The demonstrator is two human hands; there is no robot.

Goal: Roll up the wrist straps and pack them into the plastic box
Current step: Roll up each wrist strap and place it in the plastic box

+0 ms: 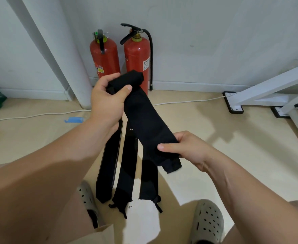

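Note:
A black wrist strap (144,120) is held up in the air between both hands. My left hand (107,101) grips its far end, which is partly rolled into a thick coil. Its near end is pinched by my right hand (185,148), thumb on top. Three more black wrist straps (127,166) lie flat and side by side on the beige floor below, with loops at their near ends. No plastic box is in view.
Two red fire extinguishers (137,57) stand against the white wall. A white cable (30,116) runs along the floor. A white table frame (267,92) stands at the right. My grey clogs (208,222) are on the floor near the straps.

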